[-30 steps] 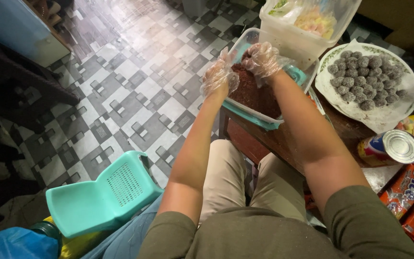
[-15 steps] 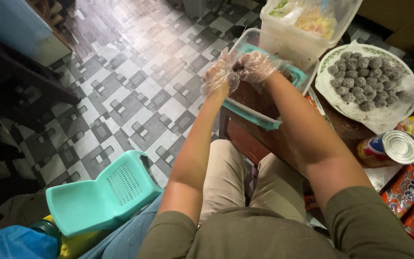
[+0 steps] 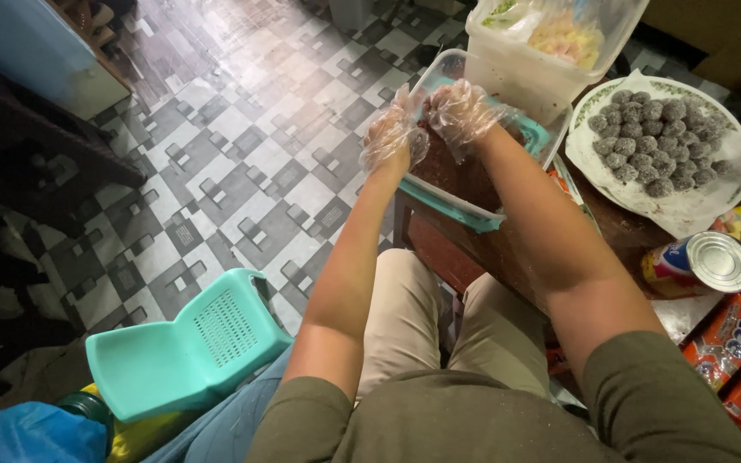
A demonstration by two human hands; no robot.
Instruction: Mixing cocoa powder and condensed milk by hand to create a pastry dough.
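Both of my hands wear thin clear plastic gloves. My left hand (image 3: pixel 392 133) rests on the near left rim of a clear plastic tub (image 3: pixel 448 201) with a teal lid under it. The tub holds a dark brown crumbly mixture (image 3: pixel 452 171). My right hand (image 3: pixel 460 111) is over the mixture, its fingers curled down into it beside the left hand. What the right fingers hold is hidden. The tub sits at the edge of a dark wooden table (image 3: pixel 508 249).
A plate (image 3: pixel 735 180) lined with paper holds several dark sugar-coated balls (image 3: pixel 653 141). Behind the tub stands a tall clear container (image 3: pixel 551 51) of pastel marshmallows. A tin can (image 3: pixel 705 264), orange snack packets (image 3: pixel 731 339) and a teal plastic stool (image 3: pixel 186 347) are nearby.
My right hand dipped toward the left hand over the mixture, then lifted slightly and spread its fingers a little. The left hand stayed on the tub's rim.
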